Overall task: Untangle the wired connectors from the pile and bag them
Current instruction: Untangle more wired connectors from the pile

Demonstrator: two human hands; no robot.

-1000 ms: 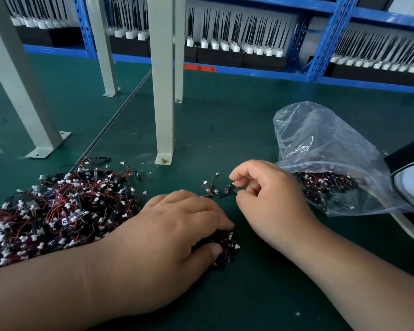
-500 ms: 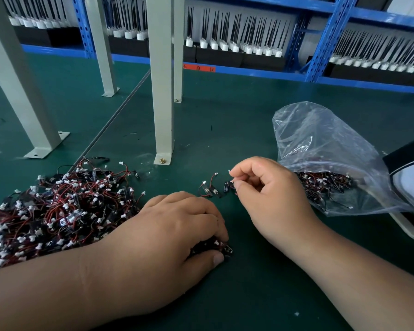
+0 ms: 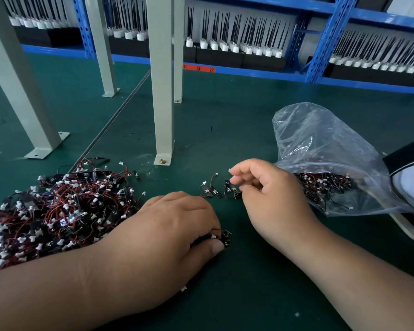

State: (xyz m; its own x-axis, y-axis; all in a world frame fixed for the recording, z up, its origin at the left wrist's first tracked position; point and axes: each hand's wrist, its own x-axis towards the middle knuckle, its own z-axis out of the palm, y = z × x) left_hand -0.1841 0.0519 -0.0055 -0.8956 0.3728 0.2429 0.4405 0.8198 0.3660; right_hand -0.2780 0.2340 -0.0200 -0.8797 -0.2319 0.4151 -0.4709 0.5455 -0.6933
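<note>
Lifting slightly since a moment ago, the right hand (image 3: 270,194) pinches one wired connector (image 3: 232,190), seemingly hanging plug-up and near vertical, while the left hand (image 3: 177,225) grips a small clump (image 3: 226,238)

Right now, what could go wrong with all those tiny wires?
1. The right hand pinches a wired connector; a hard tug might strain its thin wire.
2. The left hand holds a small clump close to the pile; they could snag together.
3. The bag lies on its side, so bagged pieces might slide out.
</note>
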